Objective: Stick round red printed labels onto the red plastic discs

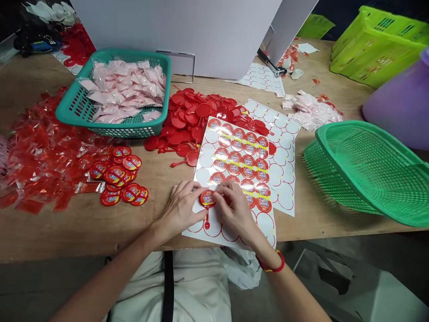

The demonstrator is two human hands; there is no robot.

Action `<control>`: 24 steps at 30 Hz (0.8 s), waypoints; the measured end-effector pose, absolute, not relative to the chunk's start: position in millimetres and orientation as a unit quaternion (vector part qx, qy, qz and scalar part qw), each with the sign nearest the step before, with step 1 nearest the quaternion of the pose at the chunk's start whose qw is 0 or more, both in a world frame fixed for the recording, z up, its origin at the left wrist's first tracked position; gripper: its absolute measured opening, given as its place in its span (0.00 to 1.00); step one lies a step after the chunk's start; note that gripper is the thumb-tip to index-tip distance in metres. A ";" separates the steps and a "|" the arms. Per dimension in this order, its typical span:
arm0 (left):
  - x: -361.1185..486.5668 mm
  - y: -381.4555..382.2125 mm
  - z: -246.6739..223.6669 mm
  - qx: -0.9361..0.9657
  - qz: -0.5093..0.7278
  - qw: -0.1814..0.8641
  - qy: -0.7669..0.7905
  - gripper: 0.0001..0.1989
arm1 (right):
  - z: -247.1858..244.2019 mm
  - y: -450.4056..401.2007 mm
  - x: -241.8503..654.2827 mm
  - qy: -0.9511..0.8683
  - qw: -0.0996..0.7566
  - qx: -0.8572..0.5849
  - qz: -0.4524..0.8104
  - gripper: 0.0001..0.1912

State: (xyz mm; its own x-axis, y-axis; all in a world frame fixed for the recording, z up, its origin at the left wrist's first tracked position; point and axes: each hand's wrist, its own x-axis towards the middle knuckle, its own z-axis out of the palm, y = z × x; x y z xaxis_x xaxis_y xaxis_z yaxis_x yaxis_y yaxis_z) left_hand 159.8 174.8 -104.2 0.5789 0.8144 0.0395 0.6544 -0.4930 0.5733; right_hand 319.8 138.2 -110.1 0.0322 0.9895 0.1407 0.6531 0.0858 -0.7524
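Note:
A red round plastic disc with a short handle [207,219] lies over the sticker sheet [231,230], near the table's front edge. On its face sits a red, printed round sticker with a yellow band [207,198]. My left hand [182,203] grips the disc's left side between thumb and forefinger. With fingers pinched together, my right hand [234,210] touches the sticker at the disc's right edge. The sheet still carries rows of printed stickers [248,170], and outlined blank circles show where others were peeled off. My fingertips partly hide the disc's edges.
Stickered discs [115,174] and red packets [43,156] lie left. Behind are a teal basket [114,127] of pale pink packets and a pile of plain red discs [191,116]. A green basket [358,179] stands right, with pink packets [315,112] behind it.

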 end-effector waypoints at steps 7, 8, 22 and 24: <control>160.8 175.8 -110.0 0.852 0.165 0.252 0.428 0.19 | -116.4 127.3 312.8 -0.616 0.370 -0.670 0.187 0.08; 160.7 175.8 -110.2 0.853 0.167 0.251 0.427 0.19 | -116.6 126.5 312.6 -0.615 0.370 -0.671 0.186 0.08; 161.3 175.4 -110.7 0.855 0.172 0.248 0.422 0.20 | -119.5 127.1 311.9 -0.645 0.340 -0.663 0.168 0.07; 162.3 175.3 -109.1 0.855 0.166 0.247 0.425 0.20 | -120.9 127.0 310.9 -0.661 0.328 -0.660 0.141 0.07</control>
